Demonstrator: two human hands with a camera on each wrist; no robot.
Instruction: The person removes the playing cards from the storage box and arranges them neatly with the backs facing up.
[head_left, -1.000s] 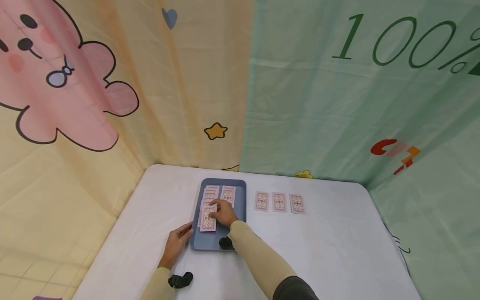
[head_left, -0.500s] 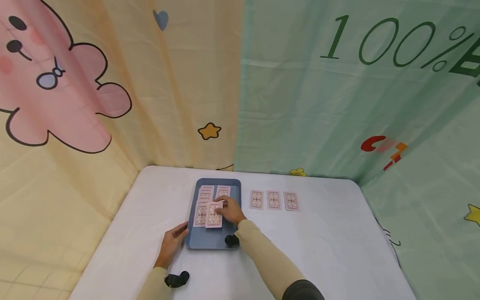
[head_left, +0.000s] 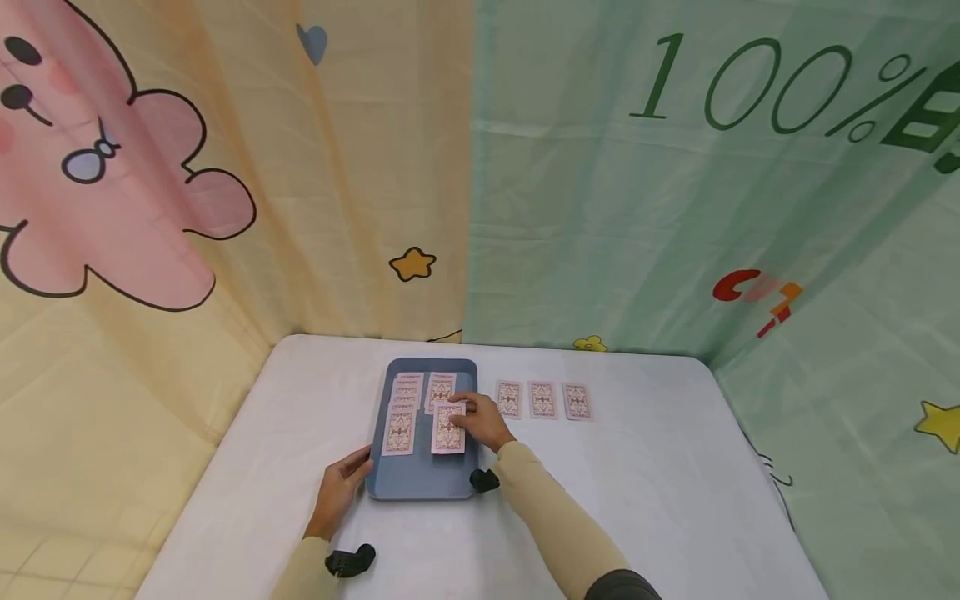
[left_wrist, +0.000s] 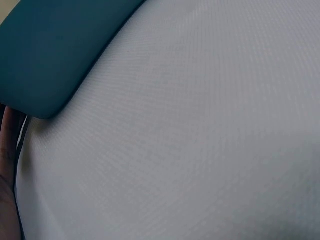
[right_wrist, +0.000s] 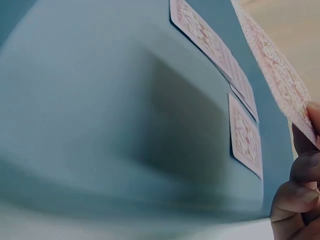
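In the head view my right hand [head_left: 483, 421] pinches a playing card [head_left: 448, 428] with a red patterned back, over the right half of a blue tray [head_left: 420, 483]. The right wrist view shows that card [right_wrist: 277, 67] raised off the tray, its shadow falling on the tray floor. An overlapping column of cards [head_left: 399, 430] lies along the tray's left side, backs up. Another card [head_left: 440, 386] lies at the top right of the tray. My left hand [head_left: 337, 492] touches the tray's left rim with fairly straight fingers; the left wrist view catches only a finger beside the tray corner [left_wrist: 50, 75].
Three cards lie backs up in a row right of the tray: a left one [head_left: 509, 398], a middle one [head_left: 543, 399] and a right one [head_left: 577, 401]. The white-covered table [head_left: 637, 492] meets printed curtains [head_left: 585, 208] at its back.
My right hand has carried the pinched card rightward, from over the left column to the tray's right half below the top-right card. My left hand has stayed at the rim. The head view has shifted slightly.
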